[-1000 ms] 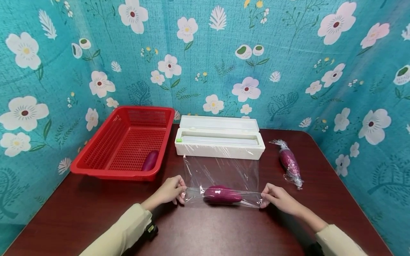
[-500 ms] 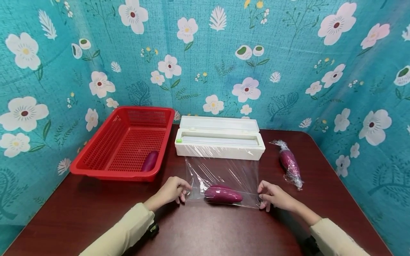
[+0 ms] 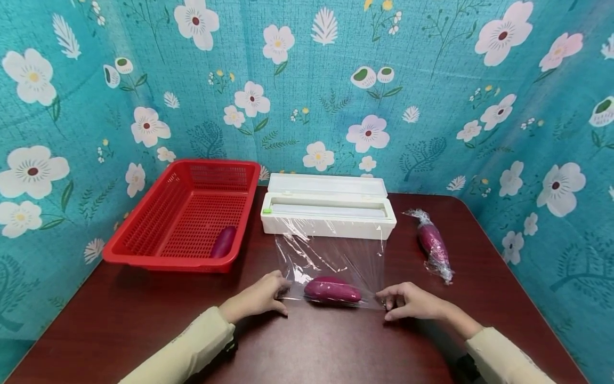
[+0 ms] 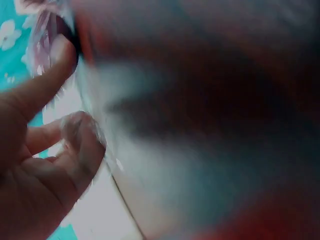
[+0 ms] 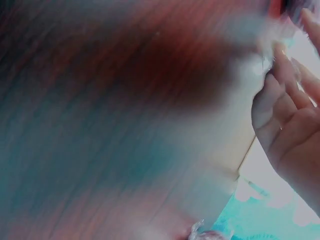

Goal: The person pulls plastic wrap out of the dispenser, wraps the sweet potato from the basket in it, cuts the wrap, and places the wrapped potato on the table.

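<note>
No readable text, brand, number or sign anywhere: none on the white box (image 3: 328,186), red basket (image 3: 168,262) or flowered curtain (image 3: 312,69). Both wrist views blurred; nothing legible there either.

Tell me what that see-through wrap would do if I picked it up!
The clear wrap would probably feel light and floppy, since it looks thin enough to show the table through it. It may crumple easily: the wrapped purple bundle on the right has scrunched ends.

Extends sleeved forearms (image 3: 189,341) forward, converging inward. Holds left hand (image 3: 259,296) with thumb (image 4: 46,80) apart from bent fingers (image 4: 89,147); angles right hand (image 3: 414,302) inward, thumb likewise parted.
</note>
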`<state>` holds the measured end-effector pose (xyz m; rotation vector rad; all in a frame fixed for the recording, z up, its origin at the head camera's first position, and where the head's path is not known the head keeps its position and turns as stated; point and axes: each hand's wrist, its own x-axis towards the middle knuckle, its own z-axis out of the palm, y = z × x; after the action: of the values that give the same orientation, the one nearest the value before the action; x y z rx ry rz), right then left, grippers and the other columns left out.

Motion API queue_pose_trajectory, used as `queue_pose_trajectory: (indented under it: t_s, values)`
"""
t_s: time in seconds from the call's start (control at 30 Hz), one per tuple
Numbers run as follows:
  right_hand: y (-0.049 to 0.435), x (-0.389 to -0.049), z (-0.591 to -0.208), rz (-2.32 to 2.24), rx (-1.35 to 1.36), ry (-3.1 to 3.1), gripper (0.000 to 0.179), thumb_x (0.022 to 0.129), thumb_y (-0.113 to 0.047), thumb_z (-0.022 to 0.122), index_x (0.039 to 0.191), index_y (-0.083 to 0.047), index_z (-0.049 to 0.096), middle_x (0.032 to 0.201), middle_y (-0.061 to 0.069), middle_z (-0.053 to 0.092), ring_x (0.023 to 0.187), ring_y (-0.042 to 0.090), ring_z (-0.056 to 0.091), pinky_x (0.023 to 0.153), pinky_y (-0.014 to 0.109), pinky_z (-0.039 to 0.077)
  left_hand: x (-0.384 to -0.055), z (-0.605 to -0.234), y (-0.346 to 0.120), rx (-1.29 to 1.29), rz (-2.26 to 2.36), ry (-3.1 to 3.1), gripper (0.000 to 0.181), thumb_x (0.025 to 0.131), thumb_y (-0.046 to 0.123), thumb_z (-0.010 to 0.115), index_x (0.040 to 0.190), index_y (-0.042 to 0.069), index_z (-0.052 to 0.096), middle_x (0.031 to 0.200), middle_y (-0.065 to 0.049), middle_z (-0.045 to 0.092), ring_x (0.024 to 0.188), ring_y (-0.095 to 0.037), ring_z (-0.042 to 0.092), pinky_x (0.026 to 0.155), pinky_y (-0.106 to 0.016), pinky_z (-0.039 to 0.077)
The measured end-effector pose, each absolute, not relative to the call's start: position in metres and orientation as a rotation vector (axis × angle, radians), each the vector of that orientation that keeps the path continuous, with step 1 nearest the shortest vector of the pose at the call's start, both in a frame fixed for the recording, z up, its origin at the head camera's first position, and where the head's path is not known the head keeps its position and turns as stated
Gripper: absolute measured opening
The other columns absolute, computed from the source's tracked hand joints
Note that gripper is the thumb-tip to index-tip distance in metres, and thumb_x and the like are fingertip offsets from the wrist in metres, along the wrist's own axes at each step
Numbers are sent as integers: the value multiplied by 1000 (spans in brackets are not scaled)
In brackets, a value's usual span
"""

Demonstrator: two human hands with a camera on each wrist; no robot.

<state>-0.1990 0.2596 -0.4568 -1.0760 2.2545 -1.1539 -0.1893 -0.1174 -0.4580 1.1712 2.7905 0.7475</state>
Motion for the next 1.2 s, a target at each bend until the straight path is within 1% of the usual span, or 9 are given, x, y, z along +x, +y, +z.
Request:
queue_pose_trajectory:
  t_s: [0.1,0.2,0.33,0.47,0.53,0.63,0.77,0.93,1.2]
  values:
    - [254,-199,-457,-1059,-1215,2380,36,72,-13,74,99,7,62,69,0,52,55,-2,42,44,17,38,-189,-458,-114,1189,638,2844,20,66,19,77,75,7,64,67,2,44,62,-10,43,54,-21,38]
    - [249,-201,-455,-986,-1296,2518,25,70,-18,75,88,-3,66,66,-7,49,58,-3,40,47,15,36,-194,-457,-114,1205,603,2890,10,73,16,72,70,10,65,65,5,47,61,-10,47,53,-21,40]
    - [247,-207,-454,-1035,-1291,2573,6,76,-15,70,75,-10,67,66,-10,55,60,-3,42,49,16,37,-206,-454,-119,1284,777,2774,13,77,18,68,68,9,67,63,8,52,61,-7,49,55,-22,41]
    - [245,-213,-455,-1137,-1173,2550,16,82,-5,62,66,-7,64,57,0,54,55,-4,37,46,15,33,-225,-461,-127,1327,1058,2514,25,83,28,62,68,9,68,60,11,54,58,0,46,53,-20,40]
    - [243,-216,-455,-1169,-1111,2540,21,84,-1,58,63,-4,62,52,7,49,52,-3,33,43,15,29,-231,-462,-129,1251,1173,2410,29,85,27,60,68,6,68,58,9,54,55,1,44,50,-19,39]
    - [239,-218,-452,-1207,-1024,2515,26,86,3,53,61,2,59,50,11,46,49,-2,31,42,17,27,-231,-455,-126,1064,1284,2358,28,87,15,57,66,-2,65,54,5,50,51,0,41,46,-20,37]
    - [234,-222,-447,-1201,-808,2513,33,90,-4,49,58,2,56,47,3,42,40,-4,31,36,16,27,-233,-454,-117,877,1292,2468,32,89,12,53,61,-2,61,52,6,44,48,-1,35,46,-18,29]
    - [231,-232,-448,-1183,-555,2490,36,87,-16,51,56,3,53,46,-4,40,37,3,33,32,18,27,-237,-453,-105,659,1211,2615,34,88,15,55,58,2,63,52,3,50,48,-4,33,47,-20,28]
    - [225,-246,-451,-1117,-447,2572,30,78,-12,54,53,4,50,41,-8,38,35,4,31,33,19,25,-242,-449,-97,516,1150,2663,32,83,15,59,55,1,64,49,7,46,47,-5,34,46,-19,28]
